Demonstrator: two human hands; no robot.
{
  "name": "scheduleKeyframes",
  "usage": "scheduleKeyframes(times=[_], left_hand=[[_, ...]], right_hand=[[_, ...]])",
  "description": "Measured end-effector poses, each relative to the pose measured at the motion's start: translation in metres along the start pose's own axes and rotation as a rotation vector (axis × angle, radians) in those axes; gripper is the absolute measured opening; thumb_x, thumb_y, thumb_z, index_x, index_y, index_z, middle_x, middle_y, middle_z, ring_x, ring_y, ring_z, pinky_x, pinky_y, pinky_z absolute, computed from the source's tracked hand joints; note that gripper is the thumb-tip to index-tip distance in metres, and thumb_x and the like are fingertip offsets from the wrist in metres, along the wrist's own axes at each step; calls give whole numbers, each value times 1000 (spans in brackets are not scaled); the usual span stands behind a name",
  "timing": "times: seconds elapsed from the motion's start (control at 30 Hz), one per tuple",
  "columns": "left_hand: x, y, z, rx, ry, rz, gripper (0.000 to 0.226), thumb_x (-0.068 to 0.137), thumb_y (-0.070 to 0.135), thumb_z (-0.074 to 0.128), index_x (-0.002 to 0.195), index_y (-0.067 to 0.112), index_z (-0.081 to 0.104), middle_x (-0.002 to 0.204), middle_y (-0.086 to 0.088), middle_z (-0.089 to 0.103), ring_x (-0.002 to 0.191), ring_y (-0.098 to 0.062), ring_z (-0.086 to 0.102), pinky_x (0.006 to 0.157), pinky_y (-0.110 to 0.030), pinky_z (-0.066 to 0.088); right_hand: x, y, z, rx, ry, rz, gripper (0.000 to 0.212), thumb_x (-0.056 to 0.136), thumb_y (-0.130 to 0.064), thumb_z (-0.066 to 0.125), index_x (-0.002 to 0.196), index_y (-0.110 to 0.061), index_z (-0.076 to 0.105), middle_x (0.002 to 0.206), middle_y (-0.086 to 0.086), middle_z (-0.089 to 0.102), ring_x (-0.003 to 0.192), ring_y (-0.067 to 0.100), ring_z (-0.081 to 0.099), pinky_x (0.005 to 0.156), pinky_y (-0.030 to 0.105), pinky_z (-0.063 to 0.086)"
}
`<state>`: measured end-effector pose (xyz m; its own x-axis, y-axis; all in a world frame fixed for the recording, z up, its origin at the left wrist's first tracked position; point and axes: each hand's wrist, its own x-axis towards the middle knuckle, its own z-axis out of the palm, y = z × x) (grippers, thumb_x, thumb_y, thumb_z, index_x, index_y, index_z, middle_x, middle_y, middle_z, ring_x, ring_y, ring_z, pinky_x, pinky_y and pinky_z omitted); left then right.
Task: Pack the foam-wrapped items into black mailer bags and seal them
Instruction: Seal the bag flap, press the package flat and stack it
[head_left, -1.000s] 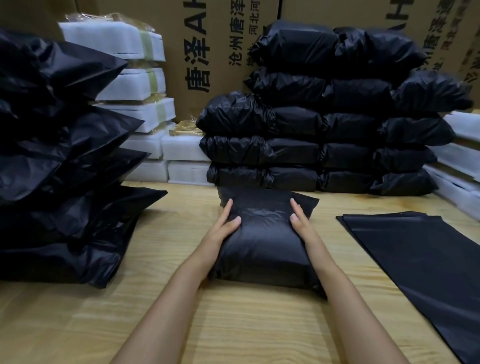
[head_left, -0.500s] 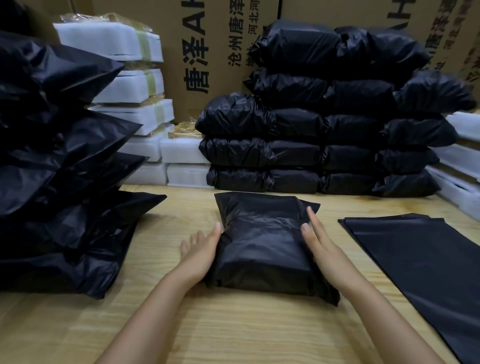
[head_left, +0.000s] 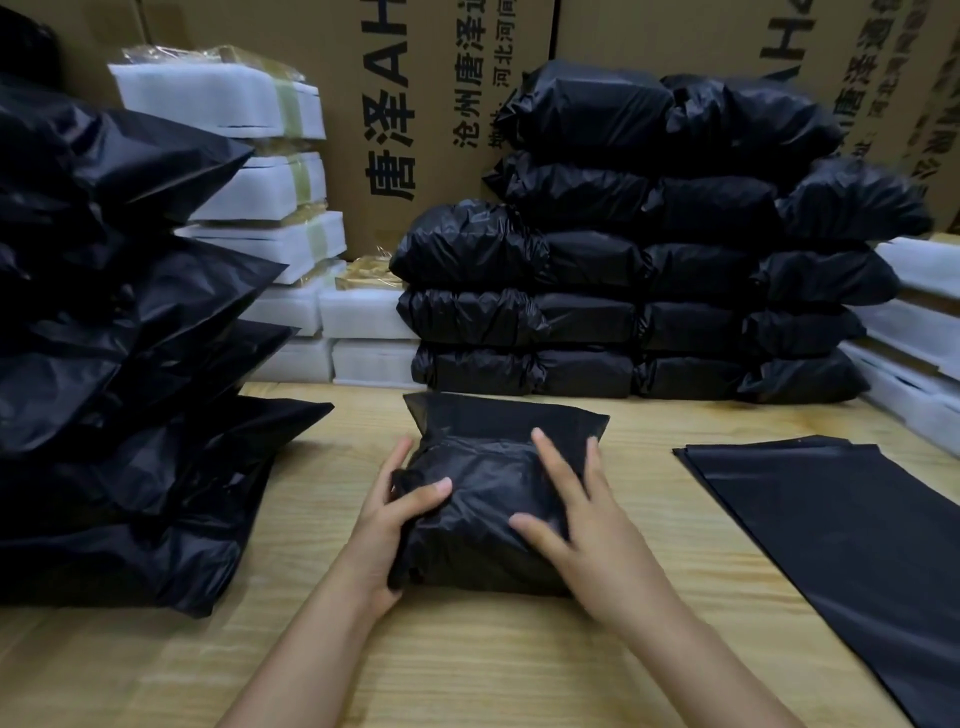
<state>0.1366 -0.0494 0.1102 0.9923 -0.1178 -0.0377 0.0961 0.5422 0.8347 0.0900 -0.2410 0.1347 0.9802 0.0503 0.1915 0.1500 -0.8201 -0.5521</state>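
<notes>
The left hand (head_left: 387, 525) clasps the mailer bag's (head_left: 483, 499) side, thumb on top. The right hand (head_left: 587, 540) lies flat, fingers spread.

In mid-frame I see the filled mailer bag (head_left: 498, 499) lying on the surface (head_left: 467, 665), with the left hand (head_left: 384, 535) at its left edge and the right hand (head_left: 582, 530) on top. Behind it is a stack of packed bags (head_left: 649, 260), then cardboard boxes (head_left: 415, 78). A pile of bags (head_left: 119, 364) fills the left, foam-wrapped items (head_left: 260, 182) sit upper left, and flat mailer bags (head_left: 841, 545) lie lower right.

one head-worn view looks forward and down, close over the table (head_left: 493, 675), facing cardboard boxes (head_left: 467, 52)
</notes>
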Motion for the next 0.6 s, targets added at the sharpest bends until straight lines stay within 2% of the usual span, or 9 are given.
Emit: scheduleKeyframes(times=[0.03,0.07,0.1,0.17,0.23,0.3,0.37,0.5,0.6], left_hand=[[0,-2,-1,-15,-1,8,79,62,10,73,134,31,49,123,-5,64,107,-25,65,87,-39,51],[0,-3,-2,-26,7,15,76,64,9,71,133,29,50,123,-5,65,108,-25,65,88,-39,50],[0,-2,-3,-38,7,12,71,66,9,70,132,28,52,123,-5,65,108,-25,64,90,-40,50],[-1,1,-7,-47,-33,-14,61,68,9,68,126,25,57,121,-7,66,108,-28,64,87,-39,53],[-2,4,-12,-70,-106,-58,58,67,7,71,122,19,61,121,-13,65,109,-30,64,81,-37,56],[-1,5,-16,-107,-150,-109,58,70,12,69,127,12,59,125,-17,61,115,-34,59,91,-42,51],[2,4,-18,-162,-119,-165,58,73,20,65,129,7,57,127,-20,60,118,-37,56,100,-47,44],[7,5,-22,-299,-74,-231,57,81,36,50,131,10,53,128,-20,59,120,-40,54,95,-52,45],[9,4,-24,-388,-95,-243,61,82,38,50,134,7,50,133,-23,54,121,-41,52,96,-53,44]], right_hand=[[-5,-9,8,-131,34,-59,87,64,-85,36,130,-69,-18,153,-2,-32,146,27,-7,116,48,11],[-10,-19,18,-276,78,-129,98,58,-88,39,136,-63,-15,153,1,-32,145,30,-13,113,57,6],[-15,-27,27,-425,131,-186,113,51,-88,51,145,-54,-1,158,8,-15,146,34,-3,108,65,10],[-20,-34,38,-580,193,-235,125,35,-69,79,145,-31,35,149,14,37,133,34,40,93,70,34],[-19,-30,39,-654,277,-260,113,38,-43,87,139,-24,39,135,11,55,118,31,57,82,65,45],[-15,-20,36,-694,359,-304,111,38,-35,85,137,-20,37,126,9,61,112,31,59,79,61,48],[-10,-11,32,-700,420,-323,114,32,-35,86,134,-16,39,118,7,64,108,29,52,75,58,49],[-4,-13,18,-720,484,-365,113,26,-36,90,126,-14,43,114,7,66,104,27,44,72,59,50],[2,-21,5,-794,525,-472,97,39,-30,90,123,-13,45,113,8,67,104,27,45,73,60,49]])
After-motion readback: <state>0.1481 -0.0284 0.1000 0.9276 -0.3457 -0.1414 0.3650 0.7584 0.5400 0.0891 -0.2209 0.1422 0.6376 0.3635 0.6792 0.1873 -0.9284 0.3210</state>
